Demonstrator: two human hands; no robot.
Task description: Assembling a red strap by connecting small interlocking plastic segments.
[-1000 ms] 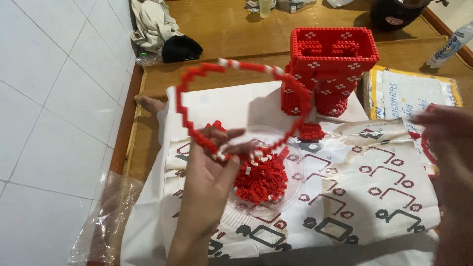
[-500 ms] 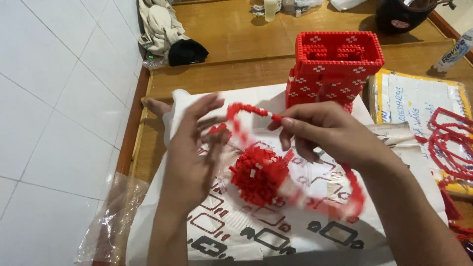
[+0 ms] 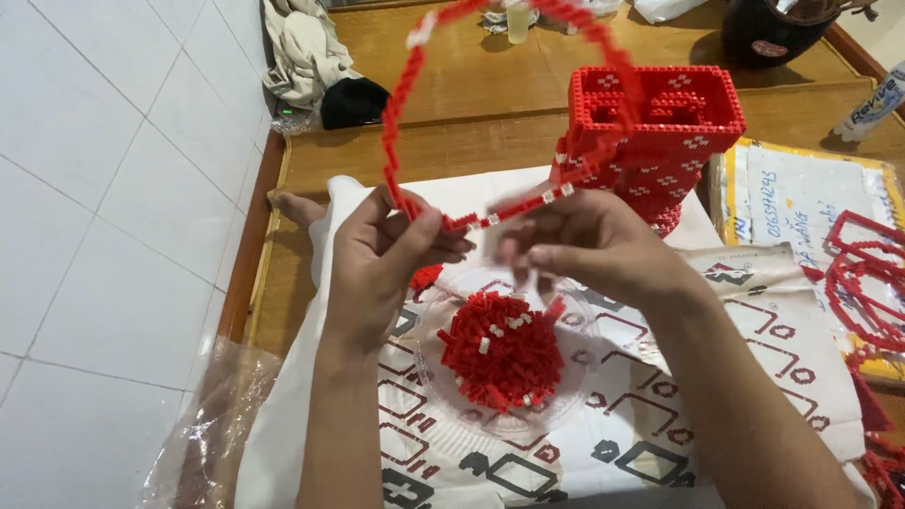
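White-tiled floor at left, wooden platform (image 3: pixel 443 151) beyond, patterned white cloth (image 3: pixel 660 415) spread over it. Left hand (image 3: pixel 386 259): fingers pinched narrow on the lower end of a red bead strip (image 3: pixel 401 104), which arches up and over in a loop. Right hand (image 3: pixel 589 245): fingertips closed on the strip's red-and-white section, close to the left hand. Directly below both hands: clear plastic plate (image 3: pixel 434 377) holding a heap of loose red pieces (image 3: pixel 500 349). Behind the right hand: tall red block box (image 3: pixel 660 132), upright. Far right: further red bead frames (image 3: pixel 867 283) lying on a printed paper packet (image 3: pixel 792 203).
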